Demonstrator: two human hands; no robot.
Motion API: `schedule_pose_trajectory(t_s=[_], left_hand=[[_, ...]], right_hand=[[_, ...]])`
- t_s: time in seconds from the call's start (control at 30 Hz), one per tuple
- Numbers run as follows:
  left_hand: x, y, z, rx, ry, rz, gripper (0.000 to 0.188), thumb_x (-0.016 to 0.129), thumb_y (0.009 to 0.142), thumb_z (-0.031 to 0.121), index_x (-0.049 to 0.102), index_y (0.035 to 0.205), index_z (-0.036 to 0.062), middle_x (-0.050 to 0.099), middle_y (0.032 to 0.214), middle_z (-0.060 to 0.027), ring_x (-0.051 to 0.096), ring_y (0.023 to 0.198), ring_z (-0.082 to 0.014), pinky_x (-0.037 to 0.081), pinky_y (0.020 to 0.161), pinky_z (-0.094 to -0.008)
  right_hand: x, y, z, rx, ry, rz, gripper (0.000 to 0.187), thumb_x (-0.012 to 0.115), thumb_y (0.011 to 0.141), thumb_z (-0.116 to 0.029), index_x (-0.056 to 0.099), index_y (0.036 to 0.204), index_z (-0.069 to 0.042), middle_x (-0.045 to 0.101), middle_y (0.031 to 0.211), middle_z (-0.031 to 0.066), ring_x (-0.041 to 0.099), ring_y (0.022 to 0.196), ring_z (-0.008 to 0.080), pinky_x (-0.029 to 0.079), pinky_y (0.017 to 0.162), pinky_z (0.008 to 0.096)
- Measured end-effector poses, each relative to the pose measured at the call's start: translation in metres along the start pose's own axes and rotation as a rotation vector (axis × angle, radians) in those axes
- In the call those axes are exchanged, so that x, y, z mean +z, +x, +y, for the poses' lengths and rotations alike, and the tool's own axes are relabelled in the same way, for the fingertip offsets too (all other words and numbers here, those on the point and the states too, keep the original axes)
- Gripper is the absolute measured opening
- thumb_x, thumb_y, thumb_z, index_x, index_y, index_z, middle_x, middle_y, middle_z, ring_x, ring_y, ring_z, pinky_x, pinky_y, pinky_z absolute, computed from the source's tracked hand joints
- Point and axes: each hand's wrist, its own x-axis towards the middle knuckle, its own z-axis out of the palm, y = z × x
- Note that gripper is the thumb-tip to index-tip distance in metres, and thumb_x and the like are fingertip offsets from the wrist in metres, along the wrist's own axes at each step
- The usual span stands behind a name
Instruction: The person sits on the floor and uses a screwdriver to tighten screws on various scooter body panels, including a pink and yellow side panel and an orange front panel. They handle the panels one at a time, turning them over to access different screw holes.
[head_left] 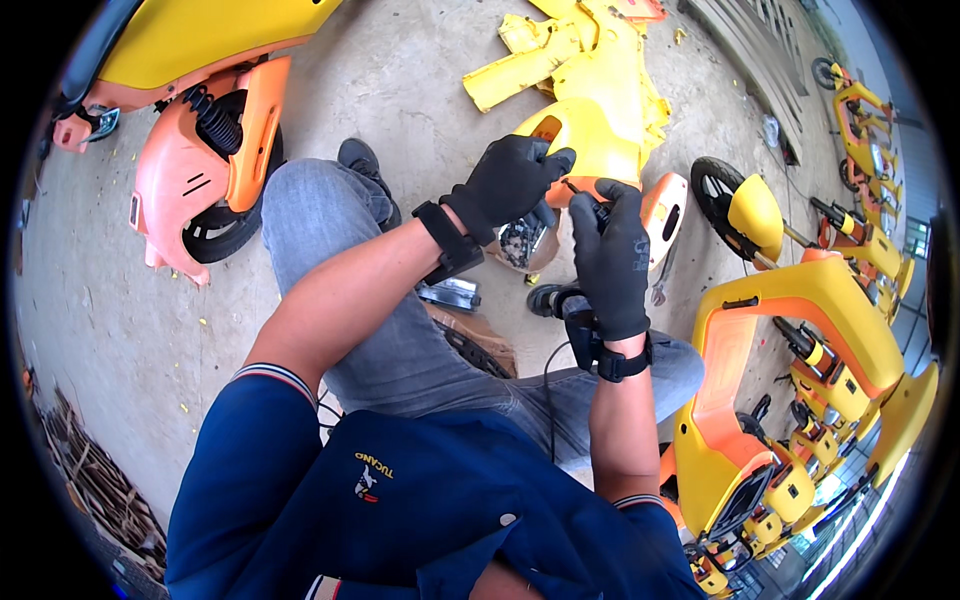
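Both hands wear black gloves and are close together over the near end of a yellow plastic scooter body panel (pixel 600 120). My left hand (pixel 508 182) is closed, its thumb and forefinger pressed together beside the panel's edge; what it grips, if anything, is hidden. My right hand (pixel 612 255) has its fingers closed around a small dark tool (pixel 600 211), whose thin tip points toward the left hand. Beneath the hands is a pale bowl-like container (pixel 524 246) with small metal parts inside. An orange-white panel (pixel 664 218) with a dark slot lies right of the right hand.
A wrench (pixel 660 290) lies on the concrete floor near my right knee. A silver part (pixel 452 293) and cardboard (pixel 490 335) lie between my legs. A yellow-orange scooter frame (pixel 715 350) stands close at right, a pink fender (pixel 185 180) with wheel at left. Several scooters line the right side.
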Motion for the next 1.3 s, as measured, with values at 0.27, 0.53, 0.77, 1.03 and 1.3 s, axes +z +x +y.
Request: schedule_pose_trajectory(t_s=[0.27, 0.53, 0.77, 1.03, 1.3], left_hand=[[0.001, 0.003, -0.006, 0.026, 0.001, 0.027, 0.041, 0.069, 0.096, 0.034, 0.07, 0.079, -0.0035, 0.06, 0.058, -0.0129, 0.054, 0.053, -0.0167, 0.047, 0.057, -0.0369], [0.001, 0.0, -0.002, -0.017, -0.038, -0.02, 0.041, 0.068, 0.096, 0.035, 0.071, 0.079, -0.0021, 0.06, 0.058, -0.0118, 0.056, 0.053, -0.0176, 0.047, 0.057, -0.0362], [0.0, 0.004, -0.008, 0.043, 0.022, 0.014, 0.043, 0.069, 0.095, 0.034, 0.068, 0.077, -0.005, 0.057, 0.057, -0.0151, 0.051, 0.053, -0.0183, 0.045, 0.056, -0.0378], [0.0, 0.0, 0.002, -0.083, -0.101, -0.043, 0.041, 0.069, 0.096, 0.034, 0.068, 0.078, -0.0037, 0.059, 0.058, -0.0122, 0.054, 0.054, -0.0164, 0.046, 0.056, -0.0374], [0.002, 0.0, -0.004, 0.017, 0.011, -0.016, 0.039, 0.067, 0.097, 0.034, 0.071, 0.082, -0.0017, 0.061, 0.058, -0.0094, 0.056, 0.054, -0.0161, 0.047, 0.058, -0.0358]], right_hand=[[0.005, 0.0, 0.012, -0.325, -0.163, 0.118, 0.018, 0.066, 0.091, -0.002, 0.06, 0.109, -0.002, 0.064, 0.096, 0.0178, 0.064, 0.091, 0.036, 0.052, 0.076, 0.0426], [0.0, 0.0, 0.009, -0.034, -0.062, 0.014, 0.016, 0.064, 0.099, -0.014, 0.061, 0.109, -0.001, 0.069, 0.084, 0.0193, 0.069, 0.075, 0.0351, 0.052, 0.066, 0.0415], [0.002, -0.003, 0.01, -0.214, -0.036, 0.044, 0.021, 0.066, 0.097, -0.012, 0.06, 0.115, -0.002, 0.07, 0.092, 0.019, 0.07, 0.084, 0.034, 0.055, 0.072, 0.041], [0.001, -0.002, 0.009, -0.178, -0.11, 0.046, 0.018, 0.065, 0.098, -0.014, 0.06, 0.111, -0.003, 0.07, 0.087, 0.0188, 0.07, 0.08, 0.0342, 0.054, 0.069, 0.0415], [0.003, 0.002, 0.013, 0.086, 0.088, 0.018, 0.022, 0.06, 0.101, -0.02, 0.064, 0.093, 0.0, 0.068, 0.08, 0.0169, 0.066, 0.071, 0.0297, 0.05, 0.067, 0.0401]])
